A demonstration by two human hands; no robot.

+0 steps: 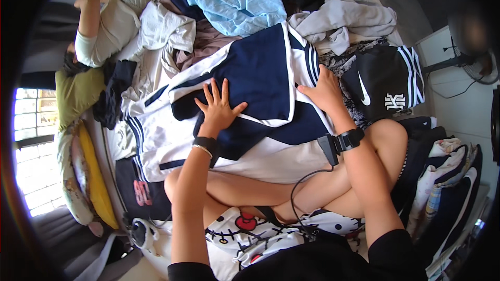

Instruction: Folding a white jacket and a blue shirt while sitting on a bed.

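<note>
A navy and white jacket (pixel 259 78) with striped sleeves lies spread on the bed in front of my crossed legs. My left hand (pixel 218 107) rests flat on its navy fabric, fingers spread. At the jacket's right side, my right hand (pixel 322 89) touches the white edge near the striped sleeve, thumb apart from the fingers; whether it pinches cloth cannot be told. Just right of that hand lies a folded black garment (pixel 379 82) with a white swoosh and white stripes. Beyond the jacket is a crumpled light blue cloth (pixel 238 2).
Another person (pixel 105 27) lies at the upper left beside an olive pillow (pixel 78 97). Grey clothing (pixel 347 17) and a white garment (pixel 166 27) lie crumpled beyond the jacket. Folded clothes (pixel 433 183) stand at the right. A fan (pixel 482 66) is at the far right. A cable (pixel 293 191) hangs from my right wrist.
</note>
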